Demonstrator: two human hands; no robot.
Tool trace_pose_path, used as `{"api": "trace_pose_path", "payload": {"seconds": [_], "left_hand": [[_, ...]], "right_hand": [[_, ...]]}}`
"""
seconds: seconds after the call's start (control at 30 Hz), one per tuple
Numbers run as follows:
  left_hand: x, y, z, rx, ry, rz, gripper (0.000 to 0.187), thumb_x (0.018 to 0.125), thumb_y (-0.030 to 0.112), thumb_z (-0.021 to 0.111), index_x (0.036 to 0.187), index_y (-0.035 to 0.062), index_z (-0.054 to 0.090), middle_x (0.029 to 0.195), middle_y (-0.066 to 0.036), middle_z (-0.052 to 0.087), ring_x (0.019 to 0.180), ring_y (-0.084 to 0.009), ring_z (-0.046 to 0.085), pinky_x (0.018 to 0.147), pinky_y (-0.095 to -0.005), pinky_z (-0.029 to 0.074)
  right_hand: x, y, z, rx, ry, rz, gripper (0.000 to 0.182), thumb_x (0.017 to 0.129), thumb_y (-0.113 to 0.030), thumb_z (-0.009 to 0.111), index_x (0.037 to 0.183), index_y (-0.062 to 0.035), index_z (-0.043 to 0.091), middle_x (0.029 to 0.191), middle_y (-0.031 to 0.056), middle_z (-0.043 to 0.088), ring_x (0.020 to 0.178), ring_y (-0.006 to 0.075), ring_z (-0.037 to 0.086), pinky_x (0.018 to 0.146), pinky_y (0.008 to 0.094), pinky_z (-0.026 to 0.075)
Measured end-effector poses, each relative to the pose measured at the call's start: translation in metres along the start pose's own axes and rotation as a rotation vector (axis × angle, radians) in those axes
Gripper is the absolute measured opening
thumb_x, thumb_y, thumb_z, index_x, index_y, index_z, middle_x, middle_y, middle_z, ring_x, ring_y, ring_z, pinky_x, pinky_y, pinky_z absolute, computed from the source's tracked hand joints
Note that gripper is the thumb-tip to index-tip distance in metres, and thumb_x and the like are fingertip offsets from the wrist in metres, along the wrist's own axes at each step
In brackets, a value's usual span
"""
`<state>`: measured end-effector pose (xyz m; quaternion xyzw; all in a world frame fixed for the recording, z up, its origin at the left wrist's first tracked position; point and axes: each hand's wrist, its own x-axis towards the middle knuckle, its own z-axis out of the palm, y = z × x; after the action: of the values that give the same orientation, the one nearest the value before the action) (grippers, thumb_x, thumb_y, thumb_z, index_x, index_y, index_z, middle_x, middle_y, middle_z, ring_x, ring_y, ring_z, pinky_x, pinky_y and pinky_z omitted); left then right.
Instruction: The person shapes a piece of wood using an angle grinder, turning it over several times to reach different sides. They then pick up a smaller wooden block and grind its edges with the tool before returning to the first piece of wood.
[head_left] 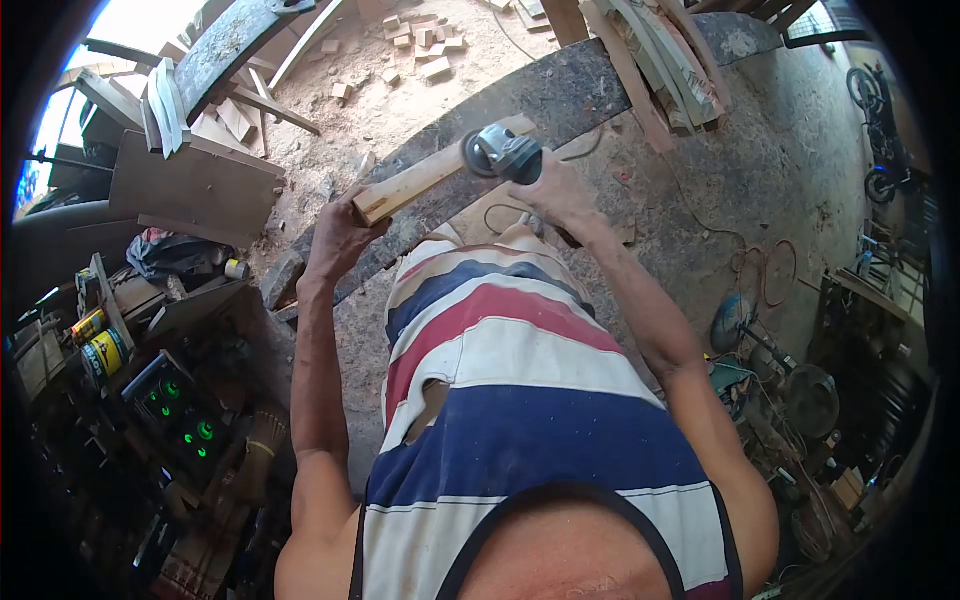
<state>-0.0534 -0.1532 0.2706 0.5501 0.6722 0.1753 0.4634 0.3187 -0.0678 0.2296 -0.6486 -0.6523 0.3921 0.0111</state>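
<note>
Left hand gripping wood strip, right hand holding angle grinder on it, sawdust-covered floor

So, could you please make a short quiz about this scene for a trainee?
1. True or false: the left hand holds the end of the wood piece.
2. Which tool does the right hand hold? A) hammer B) grinder C) saw
3. Fill in: the grinder presses on the ____ of the wood piece.

Key: 1 true. 2 B. 3 top.
</note>
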Motion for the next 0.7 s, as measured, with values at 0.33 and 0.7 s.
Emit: {"api": "trace_pose_path", "payload": {"seconds": [0.33, 0.7], "left_hand": [[-0.001, -0.002, -0.002, -0.024, 0.017, -0.011, 0.046, 0.091, 0.013, 0.09, 0.132, 0.0047, 0.073, 0.111, -0.009, 0.083, 0.102, -0.0155, 0.077, 0.094, -0.0345, 0.061], [-0.003, 0.016, -0.004, 0.071, 0.045, 0.026, 0.049, 0.088, 0.014, 0.091, 0.133, 0.0051, 0.073, 0.107, -0.013, 0.082, 0.096, -0.0199, 0.079, 0.09, -0.0371, 0.063]], "right_hand": [[0.005, 0.0, 0.001, 0.093, -0.034, 0.047, 0.077, 0.082, -0.053, 0.085, 0.13, 0.0033, 0.066, 0.115, 0.0321, 0.078, 0.113, 0.0478, 0.076, 0.098, 0.0523, 0.06], [-0.016, -0.074, 0.016, 0.284, -0.196, -0.303, 0.073, 0.084, -0.044, 0.088, 0.14, -0.0027, 0.067, 0.122, 0.03, 0.078, 0.117, 0.0462, 0.075, 0.103, 0.0504, 0.059]]}}
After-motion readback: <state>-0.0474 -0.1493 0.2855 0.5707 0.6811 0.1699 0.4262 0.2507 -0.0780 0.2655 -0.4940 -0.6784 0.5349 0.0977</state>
